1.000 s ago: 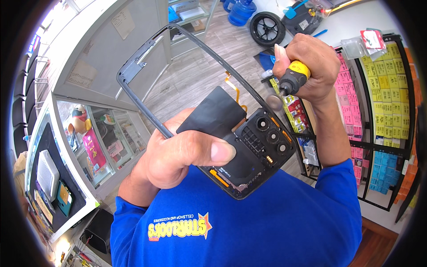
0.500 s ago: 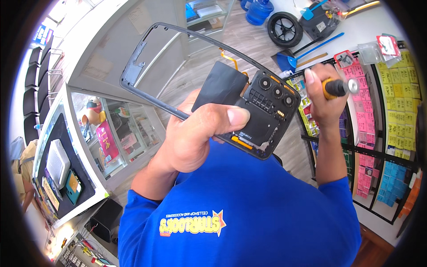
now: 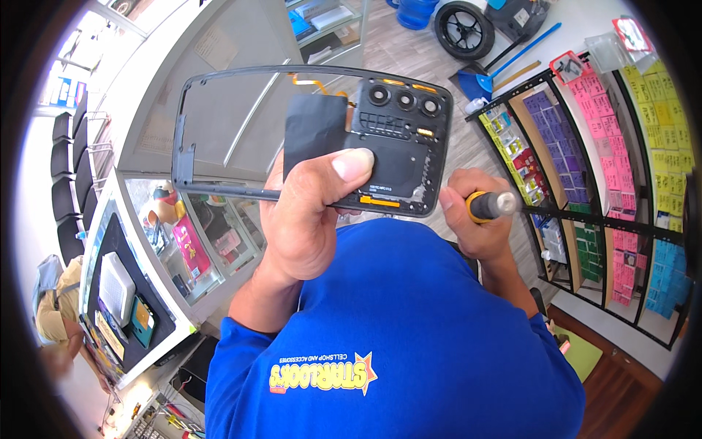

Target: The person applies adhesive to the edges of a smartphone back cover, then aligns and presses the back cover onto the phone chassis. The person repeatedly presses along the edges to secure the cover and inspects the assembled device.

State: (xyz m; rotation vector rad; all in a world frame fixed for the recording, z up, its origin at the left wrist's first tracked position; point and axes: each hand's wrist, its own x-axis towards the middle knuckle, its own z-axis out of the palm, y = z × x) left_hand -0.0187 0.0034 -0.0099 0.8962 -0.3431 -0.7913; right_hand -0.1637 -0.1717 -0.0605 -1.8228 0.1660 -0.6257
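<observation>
1. Two hands work at chest height over a blue shirt (image 3: 409, 329).
2. Left hand (image 3: 311, 216) grasps the phone frame (image 3: 292, 139), thumb pressed on its dark inner plate.
3. Right hand (image 3: 475, 219) is clenched around a yellow-black screwdriver (image 3: 491, 205), just beside the frame's lower right corner.
4. Display shelves (image 3: 599, 168) stand to the right.

The glass display surface (image 3: 146, 219) at the left carries a black mat (image 3: 121, 307), and on the mat lie a white box (image 3: 115, 285) and a teal device (image 3: 142, 322). The wood floor (image 3: 409, 51) at the top carries a black wheel (image 3: 464, 29), a blue water jug (image 3: 417, 11) and a blue dustpan (image 3: 488, 80). At the right, a black wire shelf (image 3: 585, 212) carries rows of purple, pink, yellow and green packets.
</observation>
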